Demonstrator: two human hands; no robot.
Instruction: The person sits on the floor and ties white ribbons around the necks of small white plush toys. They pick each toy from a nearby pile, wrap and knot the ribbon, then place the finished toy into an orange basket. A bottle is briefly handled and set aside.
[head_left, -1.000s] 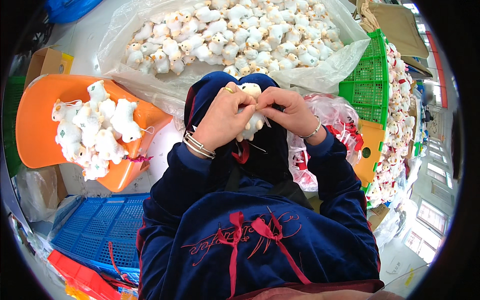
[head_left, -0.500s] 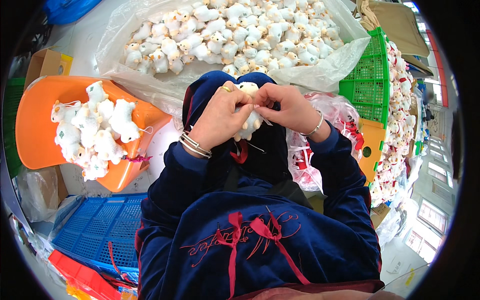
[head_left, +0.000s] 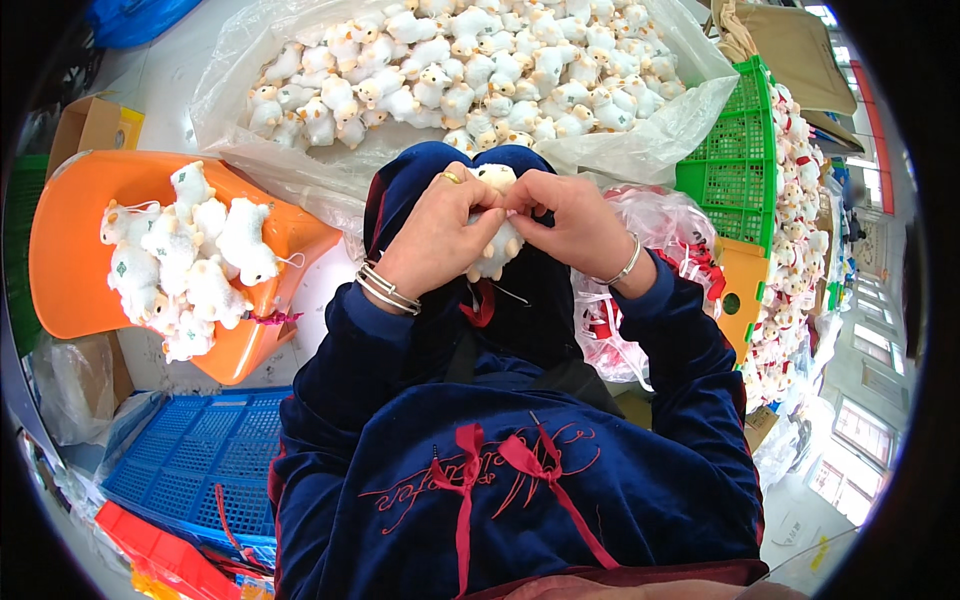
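Note:
A small white plush animal [head_left: 490, 262] with tan feet is held upright over my lap, its head [head_left: 494, 176] showing above my fingers. My left hand [head_left: 436, 238] is closed around its side, thumb and forefinger pinched at the neck. Fingertips of my right hand [head_left: 572, 226] are pinched against the same spot, almost touching the left thumb. Whatever lies between the right fingertips is too small and covered to make out. Below the toy, a red strip [head_left: 479, 304] lies on my dark trousers.
Ahead, a clear plastic sheet [head_left: 225, 100] holds a heap of similar plush animals [head_left: 470, 75]. More of them [head_left: 190, 250] sit on an orange chair [head_left: 70, 245] at left. Right of my knees are a bag of red pieces [head_left: 650, 230] and a green crate [head_left: 735, 150]. A blue crate [head_left: 200, 450] stands lower left.
My right hand has shifted slightly, and the pale strip that showed beneath its fingers is no longer visible. The left hand and the toy have stayed nearly in place.

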